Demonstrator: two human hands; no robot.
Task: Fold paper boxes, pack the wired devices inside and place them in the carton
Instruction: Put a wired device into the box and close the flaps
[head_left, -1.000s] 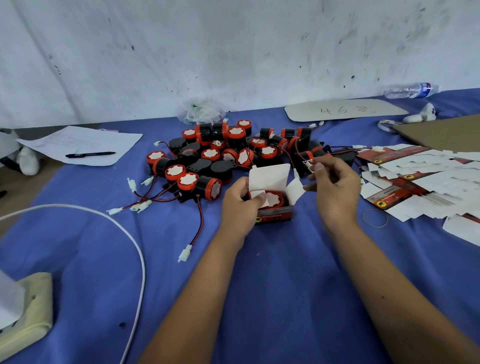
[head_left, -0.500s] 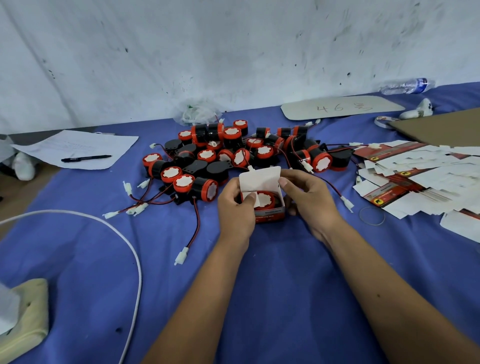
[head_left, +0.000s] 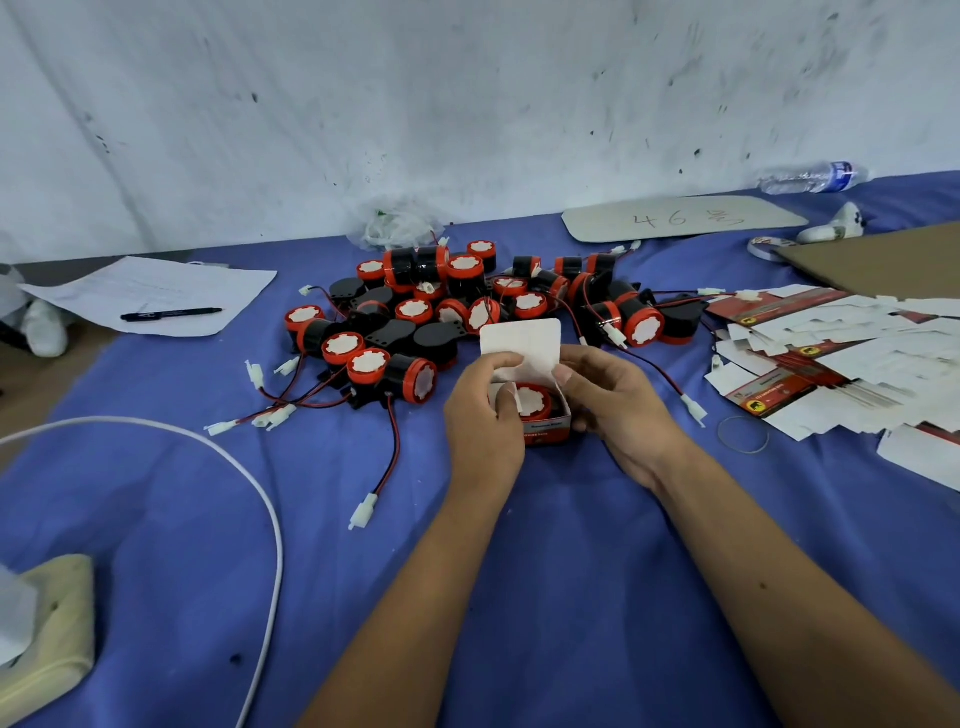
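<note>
A small paper box (head_left: 524, 343) with a red printed front stands on the blue cloth, its white lid flap upright. Inside lies a red-and-black wired device (head_left: 532, 401). My left hand (head_left: 480, 410) grips the box's left side, thumb on the left flap. My right hand (head_left: 613, 400) grips the right side, thumb on the right flap. Behind the box lies a pile of red-and-black wired devices (head_left: 467, 312) with red-black wires and white plugs. A stack of flat unfolded boxes (head_left: 841, 358) lies at the right. A brown carton flap (head_left: 883, 265) shows at the far right.
A paper sheet (head_left: 150, 296) with a black pen (head_left: 171, 313) lies at the left. A white cable (head_left: 260, 499) curves to a beige power strip (head_left: 52, 629). A rubber band (head_left: 743, 434), a grey board (head_left: 680, 221) and a water bottle (head_left: 810, 176) lie at the right.
My right hand let go of the wire plug and came onto the box's right side. The side flaps have been pushed inward; the lid flap stands upright.
</note>
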